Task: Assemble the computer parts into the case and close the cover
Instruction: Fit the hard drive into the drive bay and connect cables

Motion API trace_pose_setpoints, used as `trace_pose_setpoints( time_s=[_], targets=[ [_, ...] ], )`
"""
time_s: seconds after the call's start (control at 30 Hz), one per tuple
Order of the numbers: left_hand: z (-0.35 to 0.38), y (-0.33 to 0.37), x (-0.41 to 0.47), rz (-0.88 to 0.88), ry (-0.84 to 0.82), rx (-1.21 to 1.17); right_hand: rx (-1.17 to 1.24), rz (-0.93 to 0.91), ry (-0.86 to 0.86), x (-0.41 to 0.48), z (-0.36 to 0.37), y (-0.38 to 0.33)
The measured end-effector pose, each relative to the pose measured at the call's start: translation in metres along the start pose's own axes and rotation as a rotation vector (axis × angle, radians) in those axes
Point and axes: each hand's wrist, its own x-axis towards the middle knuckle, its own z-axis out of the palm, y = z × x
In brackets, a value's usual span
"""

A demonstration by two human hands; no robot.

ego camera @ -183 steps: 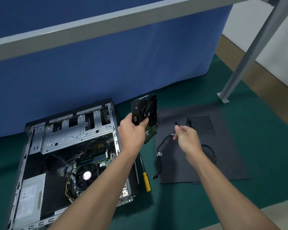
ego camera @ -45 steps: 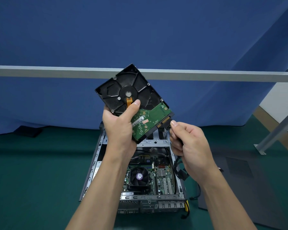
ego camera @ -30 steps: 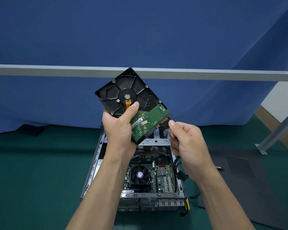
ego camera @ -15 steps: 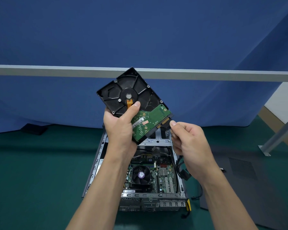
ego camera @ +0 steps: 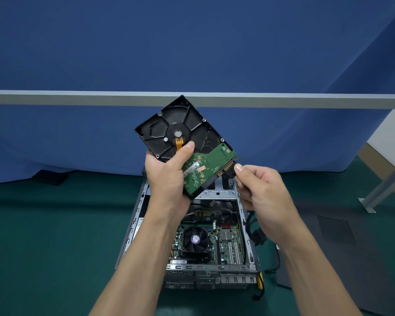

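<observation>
Left hand (ego camera: 169, 179) grips hard drive (ego camera: 180, 131), raised and tilted, green circuit board facing the camera. Right hand (ego camera: 262, 197) pinches black cable plug (ego camera: 230, 173) at the drive's connector edge. Open computer case (ego camera: 214, 267) lies below on green floor (ego camera: 55, 236); cover (ego camera: 335, 236) lies flat beside it.

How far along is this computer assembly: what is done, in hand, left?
Done: the fan sits inside the open case. In hand: left hand holds the hard drive; right hand pinches a cable plug at its connector. Left: mounting the drive, closing the cover.
</observation>
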Motion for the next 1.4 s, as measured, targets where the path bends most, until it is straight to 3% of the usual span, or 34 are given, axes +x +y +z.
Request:
trace_pose_setpoints(
  time_s=[0.17, 0.53, 0.73, 0.83, 1.0, 1.17, 1.4],
  targets=[
    [0.005, -0.010, -0.001, -0.007, 0.053, -0.021, 0.071, 0.054, 0.175, -0.001, 0.016, 0.005],
    [0.017, -0.038, 0.013, -0.022, 0.061, 0.126, 0.270, 0.148, -0.082, 0.018, -0.023, 0.034],
    [0.034, -0.086, 0.023, -0.212, 0.116, 0.192, 0.327, 0.230, -0.081, 0.030, -0.059, 0.080],
    [0.041, -0.116, 0.028, -0.289, 0.191, 0.279, 0.265, 0.316, -0.019, 0.031, -0.082, 0.122],
    [0.045, -0.156, 0.033, -0.349, 0.231, 0.416, 0.054, 0.664, 0.377, 0.030, -0.136, 0.229],
    [0.047, -0.189, 0.034, -0.385, 0.252, 0.543, -0.185, 0.917, 0.317, 0.031, -0.169, 0.310],
    [0.045, -0.204, 0.033, -0.400, 0.267, 0.644, -0.464, 1.004, 0.448, 0.045, -0.180, 0.349]
  ],
)
